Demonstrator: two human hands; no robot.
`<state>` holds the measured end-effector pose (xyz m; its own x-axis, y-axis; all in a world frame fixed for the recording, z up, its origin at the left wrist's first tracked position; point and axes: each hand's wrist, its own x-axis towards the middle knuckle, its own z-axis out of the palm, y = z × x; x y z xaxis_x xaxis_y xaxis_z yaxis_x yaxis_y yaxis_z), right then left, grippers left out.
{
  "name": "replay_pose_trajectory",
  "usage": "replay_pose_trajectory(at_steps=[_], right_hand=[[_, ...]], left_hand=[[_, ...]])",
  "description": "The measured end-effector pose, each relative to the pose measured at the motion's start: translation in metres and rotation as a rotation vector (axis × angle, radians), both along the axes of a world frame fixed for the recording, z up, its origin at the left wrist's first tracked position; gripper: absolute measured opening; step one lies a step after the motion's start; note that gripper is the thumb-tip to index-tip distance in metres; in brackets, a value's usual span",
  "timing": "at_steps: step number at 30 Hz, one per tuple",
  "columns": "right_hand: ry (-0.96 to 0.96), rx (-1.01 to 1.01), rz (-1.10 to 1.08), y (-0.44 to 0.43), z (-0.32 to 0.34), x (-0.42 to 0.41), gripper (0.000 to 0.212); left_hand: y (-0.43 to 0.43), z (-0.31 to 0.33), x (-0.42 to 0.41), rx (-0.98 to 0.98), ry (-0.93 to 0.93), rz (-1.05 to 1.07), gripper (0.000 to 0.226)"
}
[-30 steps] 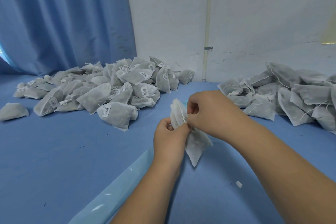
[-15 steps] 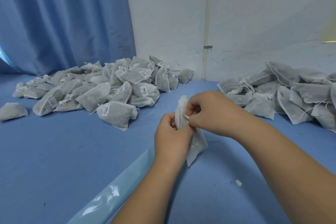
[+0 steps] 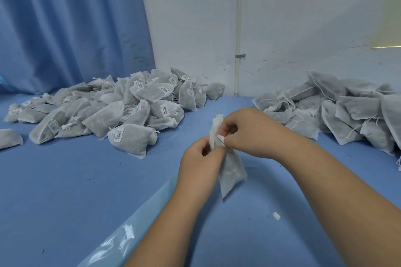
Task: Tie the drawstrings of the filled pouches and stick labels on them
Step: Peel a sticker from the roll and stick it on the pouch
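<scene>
Blue cloth (image 3: 65, 180) covered the table where I worked, with a blue curtain (image 3: 65, 17) and a white wall (image 3: 303, 17) behind it. My left hand (image 3: 199, 158) gripped the pouch (image 3: 231, 171) at its gathered neck, fingers curled round it, so that the filled body hung tilted, clear of the cloth. My right hand (image 3: 249, 134) pinched a white tab (image 3: 221, 137) against that neck; I could not tell whether it was a label or a string end. Labelled pouches (image 3: 130, 110) lay heaped far left by the curtain, and plain pouches (image 3: 347, 115) with loose strings far right. A white scrap (image 3: 276, 215) lay under my right forearm, and a clear plastic strip (image 3: 121, 236) lay near my left arm.
</scene>
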<state>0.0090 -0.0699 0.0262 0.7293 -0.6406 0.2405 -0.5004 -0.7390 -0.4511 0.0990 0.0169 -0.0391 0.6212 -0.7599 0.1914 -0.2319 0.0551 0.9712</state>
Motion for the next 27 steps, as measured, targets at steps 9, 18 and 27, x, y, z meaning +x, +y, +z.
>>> replay_pose_trajectory(at_steps=[9,18,27], right_hand=[[0.056,-0.104,0.065,0.008,-0.003,0.006,0.019],[0.082,-0.057,0.126,0.006,-0.003,0.004,0.019],[0.162,-0.029,0.220,0.012,-0.002,0.003,0.027]], left_hand=[[-0.002,-0.004,0.004,0.011,0.074,0.105,0.020],[0.000,-0.003,0.006,-0.024,0.213,0.089,0.020],[-0.003,-0.006,0.015,-0.087,0.467,0.179,0.021]])
